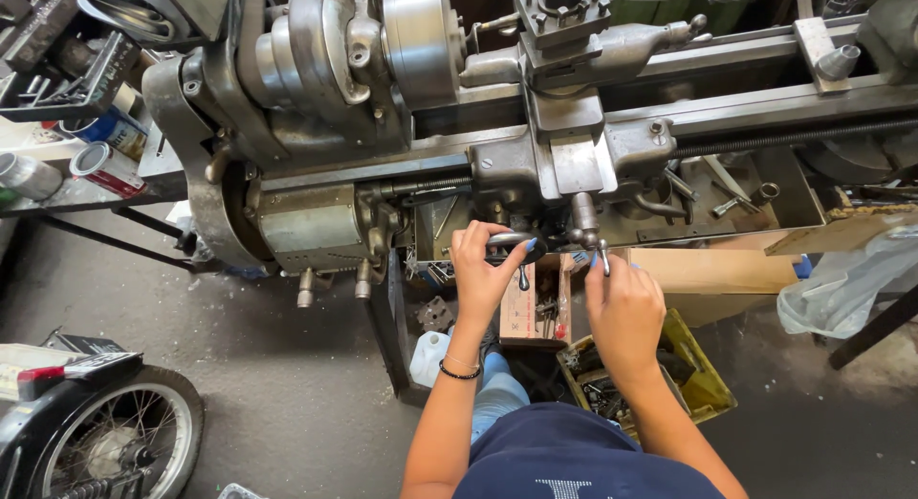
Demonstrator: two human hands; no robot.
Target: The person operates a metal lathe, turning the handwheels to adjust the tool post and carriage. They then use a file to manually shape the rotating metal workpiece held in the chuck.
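While the person's dark blue shirt (pixel 574 456) fills the near edge of the view, both arms reach up to a metal lathe. A yellow crate of metal parts (pixel 703 379) and a white plastic jug (pixel 432 356) sit on the floor by the legs. The left hand (pixel 483 270) is wrapped around the carriage handwheel (pixel 516 246) on the apron front; the right hand (pixel 622 303) pinches the cross-slide crank handle (pixel 601 257) with its fingertips. Beyond them stand the tool post (pixel 562 16) and the chuck (pixel 421 40). I judge the risk to be a light fingertip grip slipping off the crank, or a carriage wound leftward driving the tool post into the chuck.
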